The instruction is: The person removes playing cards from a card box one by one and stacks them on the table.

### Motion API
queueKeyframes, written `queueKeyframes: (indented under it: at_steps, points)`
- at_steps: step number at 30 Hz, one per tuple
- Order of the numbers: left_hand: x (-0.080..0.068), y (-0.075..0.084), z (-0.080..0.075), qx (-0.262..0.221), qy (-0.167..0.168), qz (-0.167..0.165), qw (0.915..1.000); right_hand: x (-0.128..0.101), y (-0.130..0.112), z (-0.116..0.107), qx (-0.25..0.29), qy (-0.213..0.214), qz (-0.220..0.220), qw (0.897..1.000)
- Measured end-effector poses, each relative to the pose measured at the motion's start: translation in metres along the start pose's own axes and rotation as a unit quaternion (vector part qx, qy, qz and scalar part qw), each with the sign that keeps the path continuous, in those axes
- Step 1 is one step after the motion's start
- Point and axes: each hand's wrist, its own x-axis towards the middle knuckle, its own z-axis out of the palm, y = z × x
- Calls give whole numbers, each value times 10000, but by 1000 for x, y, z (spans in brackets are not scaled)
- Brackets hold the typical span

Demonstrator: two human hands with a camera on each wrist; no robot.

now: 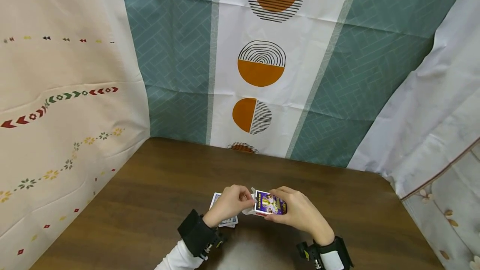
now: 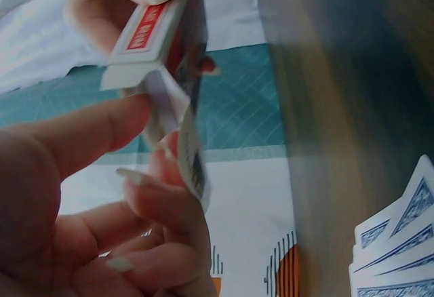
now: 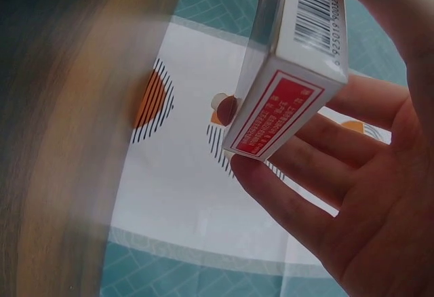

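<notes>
A playing-card box (image 1: 271, 203) with a purple printed face is gripped by my right hand (image 1: 300, 211), held above the table. Its end nearest my left hand (image 1: 231, 204) is open, the lid flap (image 2: 192, 168) folded out. Thumb and fingertips of the left hand pinch that flap, as the left wrist view shows. In the right wrist view the box's white side (image 3: 315, 22) carries a barcode, and fingers support it from the edges. Blue-backed playing cards (image 2: 400, 243) lie loosely fanned on the table, partly hidden under the left hand in the head view.
The brown wooden table (image 1: 180, 170) runs back to a hanging cloth (image 1: 176, 74) in teal and white with orange circles. A cream patterned cloth (image 1: 67, 128) borders the left side, and a white curtain (image 1: 420, 107) the right.
</notes>
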Motion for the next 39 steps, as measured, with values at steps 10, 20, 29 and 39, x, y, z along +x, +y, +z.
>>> queueKeyframes:
  at_steps: [10, 20, 29, 39]
  points:
    - [0, -10, 4, -557, -186, -297, 9978, 0, -5, 2, 0, -27, -146, 9999]
    - [6, -21, -9, -1367, -1034, -572, 9835, 1, -4, 2, -85, -80, -76, 9999]
    - [7, -22, -29, -1304, -1315, -437, 9817, 2, -3, -1, -53, -61, 86, 9999]
    - [0, -21, -49, -1772, -1586, -731, 9686, 2, -2, -1, -61, -170, 242, 9995]
